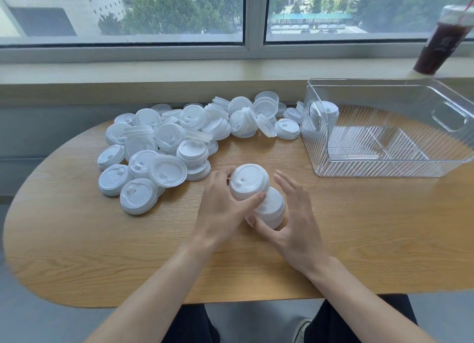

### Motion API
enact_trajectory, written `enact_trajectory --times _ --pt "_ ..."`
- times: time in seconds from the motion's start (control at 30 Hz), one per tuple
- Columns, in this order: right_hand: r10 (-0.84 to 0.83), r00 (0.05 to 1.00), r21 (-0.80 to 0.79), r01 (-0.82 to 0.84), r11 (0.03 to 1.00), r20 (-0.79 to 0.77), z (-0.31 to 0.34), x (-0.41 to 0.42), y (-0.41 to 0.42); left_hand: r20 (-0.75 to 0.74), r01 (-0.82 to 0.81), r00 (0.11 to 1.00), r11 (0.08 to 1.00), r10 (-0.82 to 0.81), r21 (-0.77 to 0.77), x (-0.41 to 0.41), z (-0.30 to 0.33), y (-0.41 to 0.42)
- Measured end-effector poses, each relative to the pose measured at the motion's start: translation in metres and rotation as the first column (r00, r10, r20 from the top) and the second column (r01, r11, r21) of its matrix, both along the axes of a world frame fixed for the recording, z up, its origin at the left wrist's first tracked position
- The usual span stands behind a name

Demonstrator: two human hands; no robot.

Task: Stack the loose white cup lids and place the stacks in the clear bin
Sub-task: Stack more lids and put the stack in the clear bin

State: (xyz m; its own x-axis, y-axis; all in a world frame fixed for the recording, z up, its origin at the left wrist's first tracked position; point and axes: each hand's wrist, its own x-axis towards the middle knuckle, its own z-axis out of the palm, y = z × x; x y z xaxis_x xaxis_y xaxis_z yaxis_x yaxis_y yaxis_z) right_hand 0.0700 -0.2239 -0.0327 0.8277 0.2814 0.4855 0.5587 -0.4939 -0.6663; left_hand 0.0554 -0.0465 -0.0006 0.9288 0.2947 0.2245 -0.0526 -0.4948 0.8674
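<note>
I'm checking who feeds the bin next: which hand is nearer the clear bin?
Right. The right hand cups the lid stack on the side facing the clear bin; the left hand grips the stack's far side.

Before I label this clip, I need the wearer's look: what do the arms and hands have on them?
Nothing shows on either: the left hand and right hand are bare, with no gloves, rings, watch or bands visible. Both forearms are uncovered up to the frame edge, with no sleeve in view.
</note>
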Motion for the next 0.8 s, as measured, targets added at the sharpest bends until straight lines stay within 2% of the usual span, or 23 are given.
enact_trajectory --times 0.17,0.23,0.43,0.67,0.8 --pt "-0.023 0.995 0.113 0.034 0.993 -0.096 0.013 0.003 0.009 0.014 0.02 1.0 0.997 -0.021 0.077 -0.012 0.001 -0.019" --pt "-0.008 0.988 0.143 0.029 0.989 -0.151 0.019 0.006 0.004 0.012 0.052 0.999 0.997 -0.053 0.06 -0.016 0.003 -0.021" --pt "0.077 0.957 0.149 -0.036 0.988 -0.28 0.021 0.015 -0.019 -0.025 0.122 0.992 0.988 -0.125 -0.097 -0.025 0.003 -0.012" --pt "0.146 0.933 0.112 -0.116 0.987 -0.328 0.018 0.017 -0.026 -0.066 0.206 0.977 0.977 -0.202 0.055 -0.024 -0.004 -0.005" --pt "0.15 0.933 0.09 -0.127 0.988 -0.327 0.019 0.015 -0.025 -0.1 0.271 0.958 0.963 -0.268 0.01 -0.02 -0.004 0.003"
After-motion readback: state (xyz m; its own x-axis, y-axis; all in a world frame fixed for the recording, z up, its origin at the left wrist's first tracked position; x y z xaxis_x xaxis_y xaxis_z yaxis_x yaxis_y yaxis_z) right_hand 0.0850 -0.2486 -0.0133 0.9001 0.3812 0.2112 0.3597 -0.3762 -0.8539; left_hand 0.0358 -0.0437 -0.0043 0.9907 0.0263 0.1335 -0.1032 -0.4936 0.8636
